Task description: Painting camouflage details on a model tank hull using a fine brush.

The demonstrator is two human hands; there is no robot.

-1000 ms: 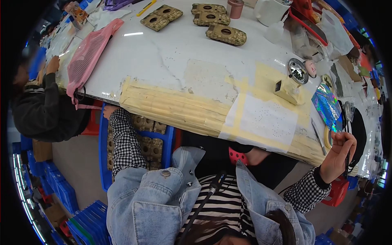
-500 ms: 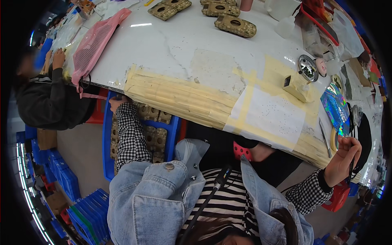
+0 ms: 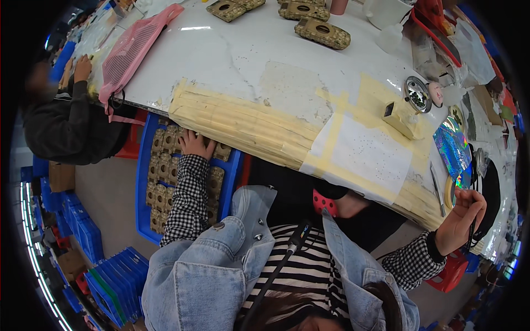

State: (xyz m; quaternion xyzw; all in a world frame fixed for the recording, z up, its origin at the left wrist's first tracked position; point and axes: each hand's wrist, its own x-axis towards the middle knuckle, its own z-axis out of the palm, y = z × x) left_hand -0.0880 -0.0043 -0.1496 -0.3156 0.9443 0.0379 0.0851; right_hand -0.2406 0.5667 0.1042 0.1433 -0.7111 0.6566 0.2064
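Across the upper half, one white table [image 3: 226, 60], with yellowish masking tape [image 3: 232, 121] layered along the near edge and one white paper sheet [image 3: 364, 157] spread over that edge. Toward the far side, five camouflage-patterned shells [image 3: 322, 33] with round openings, counted as two on the left and three in the middle, some cut off by the upper rim of the view. Just beyond the middle three, one pink cylinder [image 3: 338, 6]; farther right, one white cup [image 3: 381, 14], one round metal dish [image 3: 418, 95] with dark green bits inside, and one small yellowish box [image 3: 403, 118]. To the left, one pink mesh bag [image 3: 132, 52]. Below it, partly under the table, one blue tray [image 3: 232, 176] holding rows of the same shells, more than ten in sight, impossible to count fully behind the sleeve. Down on these shells, near the table edge, the left hand [image 3: 196, 145], back upward, fingers apart; impossible to tell open from gripping. Off to the right, raised beside the table edge, the right hand [image 3: 462, 218], fingers curled toward the thumb, next to one black cord [image 3: 472, 229]; impossible to tell pinching from loose. Close by, one pair of tweezers [image 3: 437, 190] and one iridescent sheet [image 3: 452, 143].
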